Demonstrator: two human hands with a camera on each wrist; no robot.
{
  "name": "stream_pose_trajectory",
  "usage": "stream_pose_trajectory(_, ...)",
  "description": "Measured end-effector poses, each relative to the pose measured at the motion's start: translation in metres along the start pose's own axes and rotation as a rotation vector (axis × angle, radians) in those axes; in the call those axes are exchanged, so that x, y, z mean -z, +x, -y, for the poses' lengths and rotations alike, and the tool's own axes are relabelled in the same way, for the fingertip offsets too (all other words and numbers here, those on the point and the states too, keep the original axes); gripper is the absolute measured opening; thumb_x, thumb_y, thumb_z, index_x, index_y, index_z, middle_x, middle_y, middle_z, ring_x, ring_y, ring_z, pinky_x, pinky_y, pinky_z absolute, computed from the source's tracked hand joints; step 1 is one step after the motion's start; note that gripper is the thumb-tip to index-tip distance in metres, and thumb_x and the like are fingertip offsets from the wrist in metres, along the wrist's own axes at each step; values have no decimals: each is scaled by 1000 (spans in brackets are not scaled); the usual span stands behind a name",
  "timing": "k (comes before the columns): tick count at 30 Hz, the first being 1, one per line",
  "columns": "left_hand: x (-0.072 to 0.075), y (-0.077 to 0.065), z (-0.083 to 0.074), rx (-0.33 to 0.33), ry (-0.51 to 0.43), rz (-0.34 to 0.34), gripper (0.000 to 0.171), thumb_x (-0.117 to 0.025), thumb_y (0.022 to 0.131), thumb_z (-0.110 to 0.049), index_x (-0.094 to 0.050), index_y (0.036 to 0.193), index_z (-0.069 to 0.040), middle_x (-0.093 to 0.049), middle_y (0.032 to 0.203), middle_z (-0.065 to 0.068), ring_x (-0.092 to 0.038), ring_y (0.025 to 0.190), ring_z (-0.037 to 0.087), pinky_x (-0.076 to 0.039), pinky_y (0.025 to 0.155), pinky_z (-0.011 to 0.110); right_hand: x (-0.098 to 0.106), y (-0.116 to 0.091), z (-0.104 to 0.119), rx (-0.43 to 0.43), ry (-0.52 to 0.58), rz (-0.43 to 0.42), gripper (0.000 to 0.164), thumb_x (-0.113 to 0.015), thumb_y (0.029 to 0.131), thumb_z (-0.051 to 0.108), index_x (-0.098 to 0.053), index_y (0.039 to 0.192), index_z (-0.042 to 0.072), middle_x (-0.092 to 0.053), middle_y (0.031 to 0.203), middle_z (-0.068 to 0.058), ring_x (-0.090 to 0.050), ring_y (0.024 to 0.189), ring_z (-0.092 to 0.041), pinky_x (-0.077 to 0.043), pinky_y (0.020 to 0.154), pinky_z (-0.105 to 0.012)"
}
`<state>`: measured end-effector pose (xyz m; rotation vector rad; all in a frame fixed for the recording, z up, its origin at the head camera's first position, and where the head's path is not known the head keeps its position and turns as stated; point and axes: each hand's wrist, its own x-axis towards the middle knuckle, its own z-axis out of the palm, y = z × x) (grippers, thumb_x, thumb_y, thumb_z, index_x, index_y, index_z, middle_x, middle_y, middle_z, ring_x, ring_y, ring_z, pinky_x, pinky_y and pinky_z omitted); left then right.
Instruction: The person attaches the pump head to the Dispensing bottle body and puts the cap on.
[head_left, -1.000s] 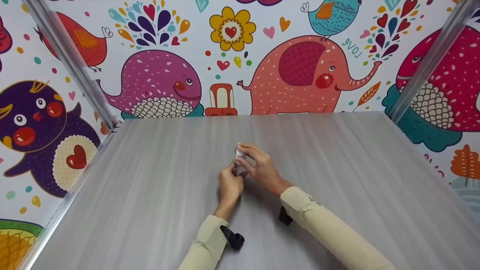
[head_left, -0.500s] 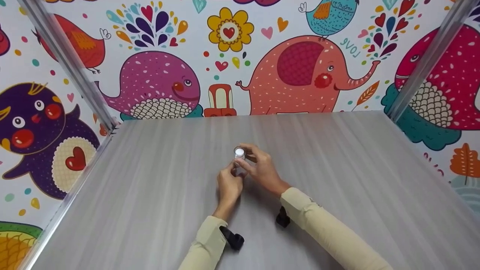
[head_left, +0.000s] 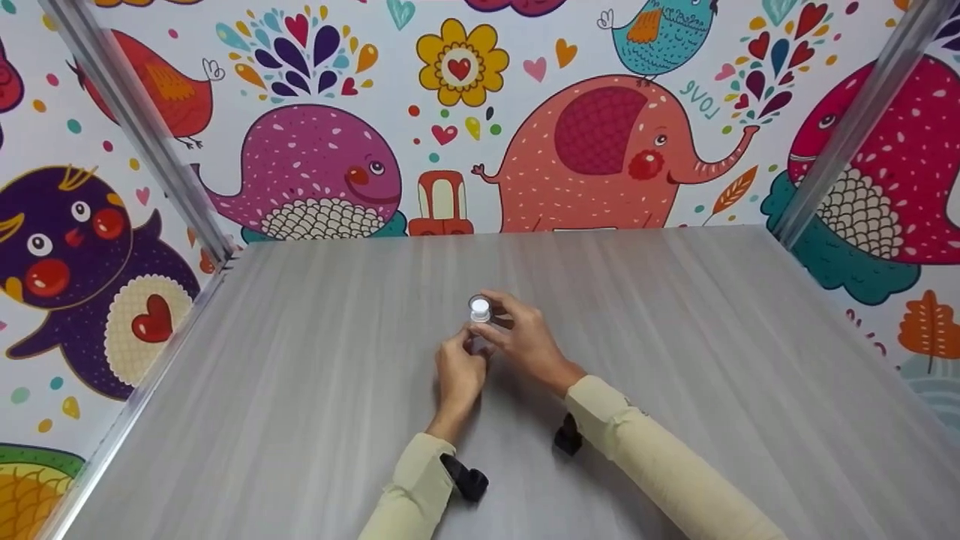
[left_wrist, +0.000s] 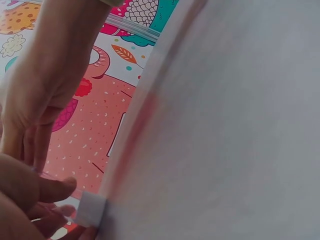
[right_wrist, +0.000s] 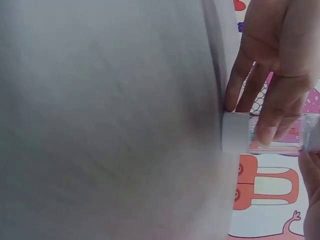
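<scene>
A small clear cylindrical container [head_left: 480, 309] with a white end [right_wrist: 235, 132] stands upright near the middle of the table. In the right wrist view that white end is down at the tabletop, and the see-through body rises from it. My left hand [head_left: 460, 373] grips the lower body, its fingers curled around the side. Thumb and fingers of my right hand [head_left: 534, 343] pinch the container near its upper end, from the right. Looking down from the head view, a bright white disc shows inside the round clear rim. Parts of the body are hidden behind the fingers.
The grey wood-grain table [head_left: 300, 375] spreads out on all sides of the hands. Metal posts [head_left: 142, 135] rise at the back corners, before a wall [head_left: 450, 112] printed with cartoon animals. Black wrist mounts [head_left: 466, 478] stick out from both sleeves.
The right fingers, earlier over the container's top, have shifted back to its side, so the round rim and white disc now show. The left hand stays almost still.
</scene>
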<state>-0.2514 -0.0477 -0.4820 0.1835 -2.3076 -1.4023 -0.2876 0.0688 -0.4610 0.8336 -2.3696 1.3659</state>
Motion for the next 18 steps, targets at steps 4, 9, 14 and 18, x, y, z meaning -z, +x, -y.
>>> stream_pose_trajectory(4,-3,-2,-5,-21,15,38,22,-73,77,9,-73,96,-2,-74,85,17,-59,70,22,-50,65,39,9,-2,1,-25,-43,7,51,-74,89,20,-59,135,4,-70,122,-14,-69,114,-25,-56,93,-38)
stream_pose_trajectory(9,-4,1,-10,-26,37,111,21,-74,77,9,-72,97,3,-74,88,20,-63,75,25,-54,70,43,18,-1,-1,-53,-60,17,57,-74,86,21,-58,137,4,-71,122,-16,-71,110,-28,-57,91,-40)
stream_pose_trajectory(14,2,4,-10,58,81,207,14,-77,78,3,-71,90,6,-71,87,18,-57,76,22,-52,72,39,24,-7,-10,-167,-32,51,70,-76,83,26,-52,145,4,-68,129,-17,-69,116,-31,-55,95,-41)
stream_pose_trajectory(18,15,7,-8,131,74,263,34,-76,81,1,-70,113,10,-72,113,25,-69,104,31,-55,92,44,39,-19,-17,-266,-22,66,68,-75,85,29,-52,144,3,-67,131,-18,-67,120,-33,-53,98,-43)
